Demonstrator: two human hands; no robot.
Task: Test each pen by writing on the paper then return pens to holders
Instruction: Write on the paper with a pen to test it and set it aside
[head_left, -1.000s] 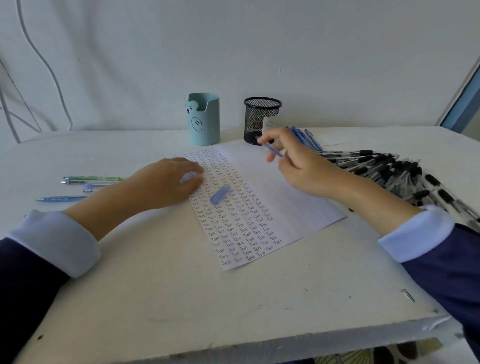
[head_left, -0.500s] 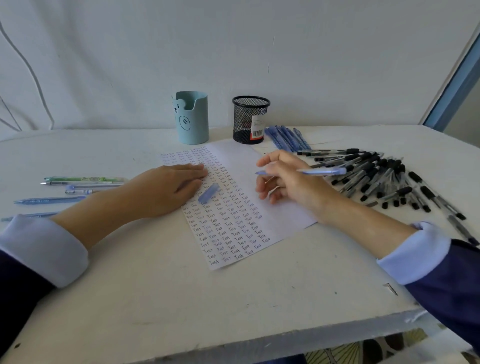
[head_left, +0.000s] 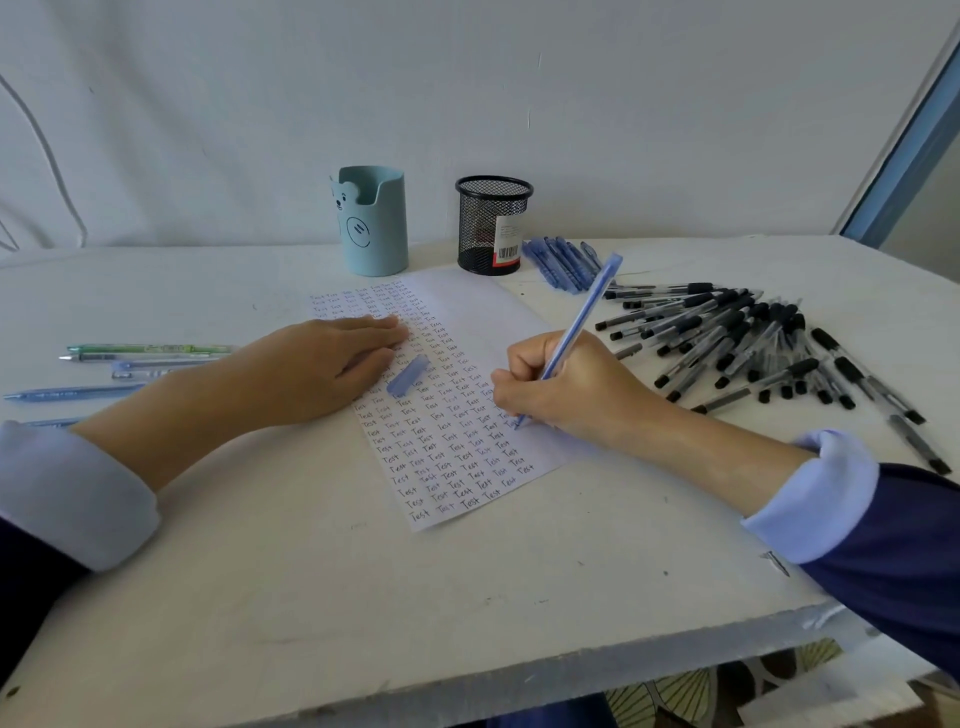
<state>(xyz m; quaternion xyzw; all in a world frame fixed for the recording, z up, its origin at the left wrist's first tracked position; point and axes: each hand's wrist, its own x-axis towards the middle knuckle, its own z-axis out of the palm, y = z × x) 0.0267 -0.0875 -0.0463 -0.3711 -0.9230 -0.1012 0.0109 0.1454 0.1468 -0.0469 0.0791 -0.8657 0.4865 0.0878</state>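
Head view: white table (head_left: 311, 597), pale wall (head_left: 467, 78)

A worn white table (head_left: 363, 597) stands against a plain white wall (head_left: 519, 78); a blue frame (head_left: 904, 156) edges the right side under soft light.

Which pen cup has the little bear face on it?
The light blue holder, standing left of the black mesh holder, which only carries a barcode sticker.

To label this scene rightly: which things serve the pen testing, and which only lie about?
Job: pen in right hand, paper, cap, blue holder, mesh holder, black pens, blue pens, left pens.
Lying about: metal bit, wall cable.
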